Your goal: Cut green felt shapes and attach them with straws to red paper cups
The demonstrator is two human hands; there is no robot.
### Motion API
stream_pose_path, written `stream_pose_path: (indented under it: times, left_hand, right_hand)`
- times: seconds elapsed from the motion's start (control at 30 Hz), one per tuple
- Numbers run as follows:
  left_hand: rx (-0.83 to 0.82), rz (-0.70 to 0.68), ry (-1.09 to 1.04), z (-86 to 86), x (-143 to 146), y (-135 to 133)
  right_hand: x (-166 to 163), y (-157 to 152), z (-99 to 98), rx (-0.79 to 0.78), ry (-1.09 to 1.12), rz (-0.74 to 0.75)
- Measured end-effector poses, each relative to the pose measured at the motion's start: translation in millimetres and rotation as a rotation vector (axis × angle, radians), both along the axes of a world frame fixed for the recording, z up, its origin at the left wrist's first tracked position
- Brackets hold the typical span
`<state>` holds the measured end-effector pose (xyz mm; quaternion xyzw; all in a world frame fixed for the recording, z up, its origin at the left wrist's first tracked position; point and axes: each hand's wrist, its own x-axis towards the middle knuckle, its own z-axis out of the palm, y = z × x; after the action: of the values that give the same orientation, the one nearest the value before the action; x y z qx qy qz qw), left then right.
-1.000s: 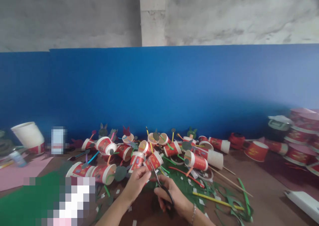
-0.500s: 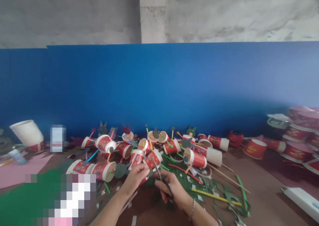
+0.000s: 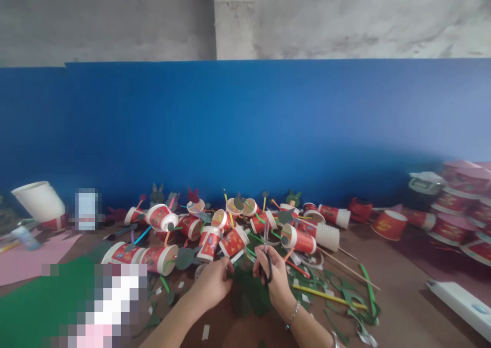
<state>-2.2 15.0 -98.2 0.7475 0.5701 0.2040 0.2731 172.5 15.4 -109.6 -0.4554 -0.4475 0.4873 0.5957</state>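
My right hand (image 3: 274, 276) is wrapped round the dark handles of a pair of scissors (image 3: 266, 235), whose blades point up and away from me. To its left my left hand (image 3: 215, 281) is closed, thumb and fingers together; what it pinches, if anything, is hidden. Just beyond those fingertips a thin white strip (image 3: 237, 256) shows, and I cannot tell whether they touch it. Red paper cups (image 3: 233, 241) with coloured stems and dark paper cut-outs lie in a heap past both hands. Dark green paper (image 3: 249, 291) lies between the hands.
Green paper offcuts (image 3: 347, 286), a yellow stem (image 3: 330, 297) and wooden sticks (image 3: 353, 268) lie at right. Farther right are a long white box (image 3: 460, 307) and stacked red tubs (image 3: 454, 227). On the left are a white bucket (image 3: 38, 202) and a small bottle (image 3: 26, 239).
My right hand has moved right and up with the scissors, away from my left hand. The blades now point more upright. My left hand has shifted slightly down and its wrist has turned.
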Motion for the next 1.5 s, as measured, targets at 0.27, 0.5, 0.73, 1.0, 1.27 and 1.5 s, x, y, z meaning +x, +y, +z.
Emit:
stream_pose_path:
  times: [0.27,0.5,0.73,1.0,1.27,1.5]
  left_hand:
    - [-0.059,-0.15,0.068,9.4,3.4,-8.8]
    - [-0.024,-0.108,0.0,3.9,7.9,-6.5]
    - [-0.033,-0.062,-0.055,-5.4,10.8,-2.6]
    - [-0.245,0.095,-0.456,-8.6,17.1,2.2]
    - [-0.576,0.165,-1.006,1.2,13.1,2.9]
    - [-0.128,0.279,-1.155,2.2,12.1,8.2]
  right_hand:
    - [2.3,1.9,2.3,0.039,0.015,-0.185]
    - [1.2,-2.4,-4.4,0.111,-0.753,-0.143]
    - [-2.3,-10.0,-2.3,0.166,-1.123,-0.117]
    - [0.6,-8.8,-1.7,0.324,-0.976,-0.149]
    - [0.6,-8.1,-7.3,0.508,-0.746,-0.191]
    - [0.3,-11.9,-1.4,0.467,-0.507,-0.208]
